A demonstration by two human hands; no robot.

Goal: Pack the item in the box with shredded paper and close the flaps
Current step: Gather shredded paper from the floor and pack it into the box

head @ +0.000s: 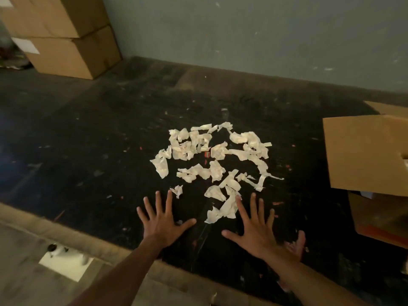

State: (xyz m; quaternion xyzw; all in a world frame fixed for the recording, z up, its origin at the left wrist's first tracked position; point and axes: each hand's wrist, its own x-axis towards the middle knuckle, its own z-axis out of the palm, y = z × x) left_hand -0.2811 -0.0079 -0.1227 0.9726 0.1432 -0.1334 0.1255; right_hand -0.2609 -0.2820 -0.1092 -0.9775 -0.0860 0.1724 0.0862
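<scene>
A loose scatter of pale shredded paper (212, 160) lies on the black tabletop (92, 155), in the middle of the view. My left hand (162, 219) hovers flat with fingers spread just below the scatter's left side, holding nothing. My right hand (256, 226) is spread the same way, its index fingertip at the nearest paper strip. An open cardboard box (366, 155) stands at the right edge, one flap raised toward me and hiding most of its inside. The item itself I cannot make out.
Two stacked closed cardboard boxes (66, 38) stand at the back left against a grey wall (265, 36). The table's near edge (72, 230) runs diagonally below my arms. A white sheet with a small dark object (64, 261) lies on the floor below.
</scene>
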